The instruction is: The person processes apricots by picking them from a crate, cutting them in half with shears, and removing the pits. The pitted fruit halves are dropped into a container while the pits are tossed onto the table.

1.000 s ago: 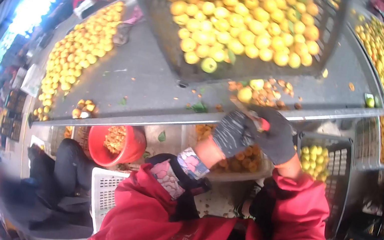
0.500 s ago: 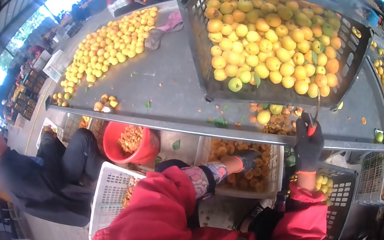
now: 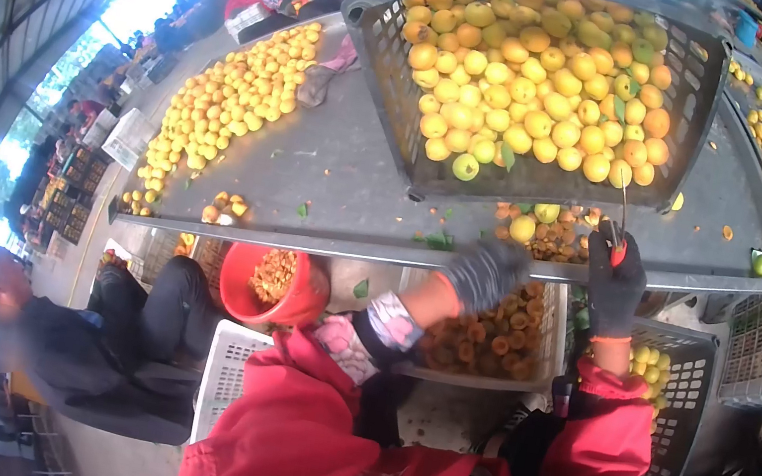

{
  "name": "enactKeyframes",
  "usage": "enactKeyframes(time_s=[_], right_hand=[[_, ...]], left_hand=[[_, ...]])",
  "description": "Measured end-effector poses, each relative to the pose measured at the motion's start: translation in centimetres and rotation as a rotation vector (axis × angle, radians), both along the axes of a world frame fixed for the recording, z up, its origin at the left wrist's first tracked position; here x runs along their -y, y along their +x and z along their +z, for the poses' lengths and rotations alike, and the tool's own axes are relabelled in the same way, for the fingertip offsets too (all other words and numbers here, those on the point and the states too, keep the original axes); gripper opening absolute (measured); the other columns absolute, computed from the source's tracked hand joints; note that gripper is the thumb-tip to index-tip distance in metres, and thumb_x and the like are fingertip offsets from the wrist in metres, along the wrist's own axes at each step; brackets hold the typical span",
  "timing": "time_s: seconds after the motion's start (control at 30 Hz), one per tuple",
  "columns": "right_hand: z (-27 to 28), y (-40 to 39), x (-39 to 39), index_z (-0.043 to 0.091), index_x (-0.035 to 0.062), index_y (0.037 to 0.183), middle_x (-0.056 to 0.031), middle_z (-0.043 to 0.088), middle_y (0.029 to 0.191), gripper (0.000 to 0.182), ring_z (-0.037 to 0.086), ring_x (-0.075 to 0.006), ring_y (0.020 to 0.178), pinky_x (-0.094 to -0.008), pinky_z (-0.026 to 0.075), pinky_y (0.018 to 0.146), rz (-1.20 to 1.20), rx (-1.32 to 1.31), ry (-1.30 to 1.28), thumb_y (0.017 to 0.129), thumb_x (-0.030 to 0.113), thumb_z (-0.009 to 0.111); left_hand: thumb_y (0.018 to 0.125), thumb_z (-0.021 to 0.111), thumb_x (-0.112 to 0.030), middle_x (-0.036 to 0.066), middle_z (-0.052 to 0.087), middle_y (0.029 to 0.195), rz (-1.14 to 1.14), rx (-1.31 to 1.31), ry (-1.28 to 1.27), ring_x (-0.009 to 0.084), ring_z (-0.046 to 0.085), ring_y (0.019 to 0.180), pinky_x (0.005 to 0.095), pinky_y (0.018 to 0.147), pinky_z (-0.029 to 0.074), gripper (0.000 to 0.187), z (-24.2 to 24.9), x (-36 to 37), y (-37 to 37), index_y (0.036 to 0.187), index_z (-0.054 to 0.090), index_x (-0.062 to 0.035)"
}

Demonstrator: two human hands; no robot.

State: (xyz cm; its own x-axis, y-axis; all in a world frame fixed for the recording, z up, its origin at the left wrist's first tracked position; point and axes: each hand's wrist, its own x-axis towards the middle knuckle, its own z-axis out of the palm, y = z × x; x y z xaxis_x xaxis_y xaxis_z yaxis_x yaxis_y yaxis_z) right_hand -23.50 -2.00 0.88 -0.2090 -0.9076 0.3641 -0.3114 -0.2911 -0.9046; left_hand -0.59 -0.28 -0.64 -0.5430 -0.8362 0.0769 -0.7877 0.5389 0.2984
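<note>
The knife (image 3: 618, 248), its red handle gripped in the right hand (image 3: 615, 287), is at the near edge of the bench (image 3: 313, 161), blade pointing far. Left of it, the left hand (image 3: 487, 278) is by a pale crate (image 3: 553, 343) of halved fruit (image 3: 496, 346) (that hand's opening and any hold blur past telling). Farther off, a dark crate (image 3: 541, 186) of yellow fruit (image 3: 527, 86) rests on the bench.
</note>
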Motion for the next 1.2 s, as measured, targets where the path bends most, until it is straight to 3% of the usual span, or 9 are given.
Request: enactKeyframes(time_s=[0.1,0.17,0.37,0.6,0.73,0.83,0.97,1.1,1.2], right_hand=[[-0.3,0.1,0.1,0.067,0.0033,0.107,-0.0070,0.069,0.081,0.021,0.064,-0.0110,0.075,-0.0298,0.052,0.069,0.019,0.005,-0.008,0.089,0.015,0.071],[-1.0,0.3,0.3,0.067,0.0035,0.105,-0.0080,0.069,0.081,0.021,0.064,-0.0125,0.074,-0.0307,0.052,0.069,0.028,0.015,-0.015,0.089,0.016,0.071],[-0.8,0.4,-0.1,0.067,0.0043,0.104,-0.0138,0.068,0.081,0.024,0.067,-0.0221,0.073,-0.0343,0.052,0.070,-0.056,-0.041,0.002,0.088,0.020,0.072],[0.0,0.0,0.2,0.066,0.0063,0.103,-0.0122,0.067,0.078,0.021,0.066,-0.0200,0.071,-0.0329,0.051,0.070,-0.087,-0.060,0.055,0.089,0.023,0.070],[0.8,0.0,0.1,0.067,0.0043,0.102,-0.0076,0.065,0.076,0.023,0.062,-0.0155,0.067,-0.0297,0.049,0.063,-0.100,0.035,0.131,0.090,0.023,0.070],[1.9,-0.1,0.0,0.065,0.0035,0.100,-0.0023,0.058,0.072,0.025,0.055,-0.0122,0.061,-0.0271,0.043,0.057,-0.030,0.466,0.402,0.088,0.025,0.071],[-0.8,-0.3,0.6,0.059,0.0098,0.086,0.0016,0.046,0.060,0.020,0.043,-0.0112,0.045,-0.0268,0.033,0.039,0.127,0.991,0.538,0.085,0.026,0.071],[-1.5,0.7,1.2,0.066,0.0072,0.096,-0.0010,0.056,0.069,0.025,0.054,-0.0162,0.060,-0.0317,0.042,0.052,-0.007,0.516,0.650,0.089,0.031,0.065],[-0.9,1.0,0.7,0.065,0.0078,0.093,-0.0008,0.054,0.067,0.022,0.053,-0.0159,0.058,-0.0313,0.041,0.051,0.035,0.675,0.534,0.089,0.029,0.066]], left_hand=[[0.085,0.072,-0.026,0.021,0.063,0.117,0.663,-0.413,0.057,0.0365,0.057,0.116,0.0451,0.101,0.044,0.044,4.3,5.0,3.2,0.123,0.062,-0.0063],[0.081,0.076,-0.030,0.025,0.053,0.130,0.685,-0.168,-0.328,0.0369,0.048,0.127,0.0446,0.105,0.042,0.064,3.7,7.0,4.6,0.136,0.053,-0.0083],[0.080,0.075,-0.044,0.025,0.039,0.140,0.749,0.136,-0.011,0.0443,0.042,0.129,0.0498,0.104,0.042,0.087,4.4,9.4,2.4,0.151,0.033,-0.0174],[0.083,0.073,-0.027,0.022,0.045,0.136,0.753,0.138,-0.131,0.0356,0.049,0.126,0.0458,0.099,0.047,0.064,2.2,11.6,3.2,0.141,0.048,-0.0177],[0.085,0.074,-0.019,0.020,0.055,0.121,0.531,-0.383,-0.323,0.0345,0.059,0.110,0.0434,0.094,0.050,0.057,1.4,10.7,3.8,0.135,0.050,-0.0087],[0.089,0.073,-0.017,0.015,0.057,0.121,0.312,-1.484,0.528,0.0310,0.061,0.107,0.0407,0.090,0.054,0.048,2.9,9.0,2.3,0.131,0.052,-0.0041],[0.098,0.062,-0.017,0.008,0.061,0.119,-0.087,-0.415,-0.502,0.0204,0.061,0.106,0.0333,0.090,0.055,0.039,4.2,6.4,0.9,0.133,0.048,-0.0040],[0.096,0.062,-0.016,0.008,0.061,0.116,-0.185,-0.306,-0.492,0.0211,0.061,0.104,0.0342,0.089,0.054,0.038,7.0,3.5,-2.3,0.129,0.050,-0.0033],[0.095,0.062,-0.015,0.008,0.061,0.113,-0.276,-0.309,-0.403,0.0217,0.061,0.102,0.0348,0.088,0.053,0.036,7.7,1.7,-6.6,0.127,0.051,-0.0028]])
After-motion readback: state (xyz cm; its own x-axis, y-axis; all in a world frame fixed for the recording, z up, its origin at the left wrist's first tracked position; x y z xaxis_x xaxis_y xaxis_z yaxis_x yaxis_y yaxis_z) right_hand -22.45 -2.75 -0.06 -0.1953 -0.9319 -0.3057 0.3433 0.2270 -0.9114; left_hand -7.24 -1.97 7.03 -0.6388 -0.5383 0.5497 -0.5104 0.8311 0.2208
